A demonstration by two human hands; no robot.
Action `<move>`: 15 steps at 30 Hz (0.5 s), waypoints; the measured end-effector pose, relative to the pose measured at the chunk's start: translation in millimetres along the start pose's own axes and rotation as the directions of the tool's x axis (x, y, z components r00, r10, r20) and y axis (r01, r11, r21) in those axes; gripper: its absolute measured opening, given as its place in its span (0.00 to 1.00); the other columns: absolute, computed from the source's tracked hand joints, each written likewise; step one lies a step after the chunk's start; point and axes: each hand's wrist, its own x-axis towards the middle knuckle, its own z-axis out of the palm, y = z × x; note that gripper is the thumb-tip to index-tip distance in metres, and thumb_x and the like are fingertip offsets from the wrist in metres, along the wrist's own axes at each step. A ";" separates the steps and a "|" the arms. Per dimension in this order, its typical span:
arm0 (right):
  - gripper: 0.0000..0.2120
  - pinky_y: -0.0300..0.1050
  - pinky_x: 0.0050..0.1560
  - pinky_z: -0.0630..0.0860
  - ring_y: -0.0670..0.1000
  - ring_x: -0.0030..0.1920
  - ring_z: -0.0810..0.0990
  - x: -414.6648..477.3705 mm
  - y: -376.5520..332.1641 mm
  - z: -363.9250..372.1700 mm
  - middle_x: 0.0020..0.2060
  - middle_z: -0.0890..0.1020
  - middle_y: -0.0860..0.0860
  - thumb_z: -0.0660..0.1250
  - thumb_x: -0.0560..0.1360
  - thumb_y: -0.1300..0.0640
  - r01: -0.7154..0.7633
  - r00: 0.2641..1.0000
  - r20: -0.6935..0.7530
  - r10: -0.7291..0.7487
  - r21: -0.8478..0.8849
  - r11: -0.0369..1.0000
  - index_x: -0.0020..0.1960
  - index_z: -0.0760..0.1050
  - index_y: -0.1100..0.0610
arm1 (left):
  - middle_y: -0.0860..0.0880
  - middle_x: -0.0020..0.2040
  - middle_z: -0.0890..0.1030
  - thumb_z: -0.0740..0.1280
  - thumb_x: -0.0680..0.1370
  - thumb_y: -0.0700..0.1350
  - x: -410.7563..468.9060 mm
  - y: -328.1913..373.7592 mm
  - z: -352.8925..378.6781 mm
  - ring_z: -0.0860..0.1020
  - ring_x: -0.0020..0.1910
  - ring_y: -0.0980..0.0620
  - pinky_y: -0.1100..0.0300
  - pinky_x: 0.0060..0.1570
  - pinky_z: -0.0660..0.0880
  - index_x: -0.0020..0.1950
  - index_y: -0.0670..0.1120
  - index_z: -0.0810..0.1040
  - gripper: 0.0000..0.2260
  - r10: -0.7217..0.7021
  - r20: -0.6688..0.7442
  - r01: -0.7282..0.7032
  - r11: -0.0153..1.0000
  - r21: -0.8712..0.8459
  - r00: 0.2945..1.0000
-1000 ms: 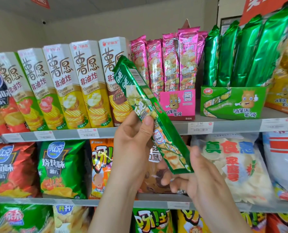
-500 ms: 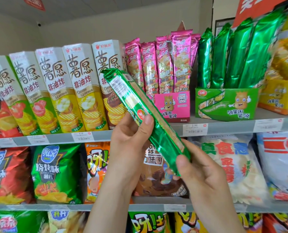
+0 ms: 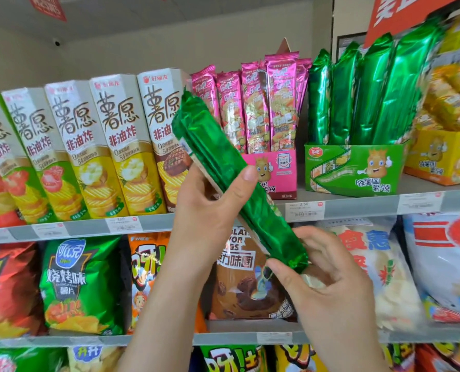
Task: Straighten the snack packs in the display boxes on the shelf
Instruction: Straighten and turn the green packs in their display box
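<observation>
Here, your left hand gripped the green pack mid-way, and your right hand pinched its bottom end.

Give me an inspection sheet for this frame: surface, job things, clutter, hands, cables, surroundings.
Surface: upper shelf, price tags on its front edge.
Job's things: green snack pack held tilted in front of the shelf; green display box and pink display box both stocked with standing packs.
Clutter: nothing seen.
Grippers: left hand grips the pack's middle; right hand holds its lower end.
Cables: nothing seen.
Surroundings: tall chip cartons left, chip bags on the shelf below, yellow display box right.
</observation>
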 end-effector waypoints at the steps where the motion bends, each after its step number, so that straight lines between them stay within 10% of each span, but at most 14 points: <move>1: 0.25 0.40 0.49 0.78 0.46 0.48 0.83 0.8 2.6 -0.9 0.47 0.84 0.41 0.81 0.64 0.59 0.023 1.000 -0.010 -0.024 -0.086 0.996 0.52 0.75 0.38 | 0.58 0.40 0.82 0.74 0.72 0.55 2.3 2.8 1.8 0.80 0.42 0.61 0.68 0.42 0.75 0.49 0.48 0.78 0.13 0.027 0.000 -0.027 1.000 0.015 1.000; 6: 0.17 0.40 0.52 0.76 0.47 0.52 0.81 12.3 4.1 -14.6 0.49 0.82 0.46 0.73 0.67 0.41 -0.019 0.984 0.179 0.024 -0.026 0.999 0.52 0.71 0.42 | 0.52 0.43 0.83 0.73 0.71 0.48 12.9 11.2 13.1 0.81 0.44 0.57 0.62 0.44 0.79 0.59 0.44 0.75 0.19 0.055 0.044 -0.056 0.998 0.016 0.997; 12: 0.15 0.36 0.45 0.78 0.48 0.46 0.84 32.8 2.7 -38.2 0.45 0.85 0.49 0.76 0.66 0.53 -0.115 0.976 0.203 0.073 0.200 0.973 0.49 0.76 0.43 | 0.56 0.54 0.83 0.72 0.73 0.34 34.2 18.4 22.4 0.82 0.51 0.49 0.51 0.49 0.81 0.77 0.54 0.54 0.40 0.142 0.212 -0.136 0.990 -0.042 0.967; 15: 0.23 0.38 0.47 0.79 0.46 0.44 0.84 42.6 3.6 -48.6 0.44 0.86 0.45 0.79 0.63 0.54 -0.087 0.990 0.119 0.076 0.095 0.992 0.55 0.77 0.42 | 0.47 0.53 0.81 0.69 0.75 0.34 53.9 31.5 30.2 0.79 0.50 0.48 0.49 0.54 0.79 0.75 0.50 0.59 0.33 0.153 0.292 -0.142 0.988 -0.060 0.944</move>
